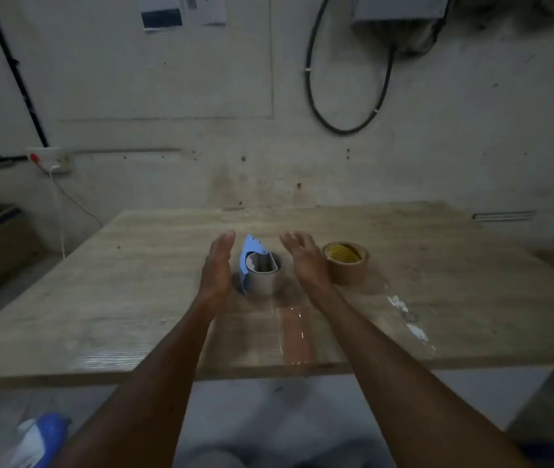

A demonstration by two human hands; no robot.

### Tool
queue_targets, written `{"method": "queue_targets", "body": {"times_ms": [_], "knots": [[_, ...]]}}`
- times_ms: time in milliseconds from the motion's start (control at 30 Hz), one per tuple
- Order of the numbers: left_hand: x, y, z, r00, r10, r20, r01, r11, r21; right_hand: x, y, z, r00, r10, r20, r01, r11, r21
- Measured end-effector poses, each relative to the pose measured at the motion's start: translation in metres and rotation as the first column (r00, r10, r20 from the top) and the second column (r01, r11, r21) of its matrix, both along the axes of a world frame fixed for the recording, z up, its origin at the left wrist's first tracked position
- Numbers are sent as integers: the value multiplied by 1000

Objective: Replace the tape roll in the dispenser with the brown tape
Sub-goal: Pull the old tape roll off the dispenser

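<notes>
I'm reading this as the reach-in stage: old roll not yet out, swap not begun. The next move is calling for one hand pinning the frame while the other is pulling the old roll off its hub. Only then is the new roll coming into play.

Going L to R. The left hand (218, 265) is hovering just beside the blue dispenser (250, 255), palm facing in, fingers straight and together. Its grip is spread, holding nothing, and I can't tell if it's touching the blue plate. The dispenser is lying mid-surface (133, 282) w/ a grey-looking roll (265, 280) sitting in it, core facing up. That roll is looking thin-walled, prob. nearly spent, though the light is dim.

The right hand (302, 261) is flanking the dispenser on the other side, fingers loosely fanned — grip spread too, nothing in it.

Just right of that hand the brown tape (348, 268) is lying flat on the surface, apart from the dispenser and untouched. It's showing yellowish inside the core and tan around the outside — looking like a fairly full roll.
</notes>
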State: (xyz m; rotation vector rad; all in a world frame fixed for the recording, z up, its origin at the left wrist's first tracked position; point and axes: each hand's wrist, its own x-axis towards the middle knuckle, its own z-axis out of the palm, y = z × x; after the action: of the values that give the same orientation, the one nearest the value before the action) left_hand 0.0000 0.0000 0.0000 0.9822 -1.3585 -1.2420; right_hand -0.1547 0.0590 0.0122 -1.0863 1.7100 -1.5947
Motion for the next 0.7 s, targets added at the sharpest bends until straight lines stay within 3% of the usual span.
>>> {"method": "queue_targets", "body": {"times_ms": [167,567,700], "knots": [[-4,6,-11,999,20,-39,-18,998,55,11,-1,-17,999,26,-47,-24,999,40],[-3,25,-6,949,75,306,-26,987,-159,20,11,-30,956,61,-288,-54,998,31],[-3,26,-1,935,66,350,-34,995,-96,22,13,-35,951,72,-302,-69,997,19]]}}
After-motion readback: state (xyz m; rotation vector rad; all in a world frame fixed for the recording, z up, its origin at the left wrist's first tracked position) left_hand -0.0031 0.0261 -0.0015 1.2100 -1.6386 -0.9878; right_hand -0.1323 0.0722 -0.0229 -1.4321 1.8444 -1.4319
